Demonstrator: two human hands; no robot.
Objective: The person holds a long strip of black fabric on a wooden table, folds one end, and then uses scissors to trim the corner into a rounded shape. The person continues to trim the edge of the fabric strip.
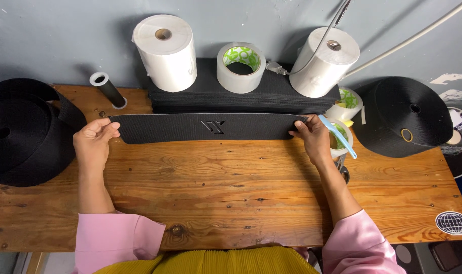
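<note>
A long black textured strip (pixel 205 127) with rounded ends and an embossed mark at its middle lies across the wooden table (pixel 231 187). My left hand (pixel 93 139) grips its left end with the fingers curled over the edge. At the other end my right hand (pixel 312 138) pinches the strip's right tip. Both forearms come out of pink sleeves. Right behind the strip sits a stack of similar black strips (pixel 241 99).
On the stack stand two white paper rolls (pixel 165 50) (pixel 324 61) and a clear tape roll (pixel 240 66). Big black webbing rolls sit at the left (pixel 23 132) and right (pixel 403 116). A black tube (pixel 108 89), a tape roll holding a blue tool (pixel 340 137) and cables are nearby.
</note>
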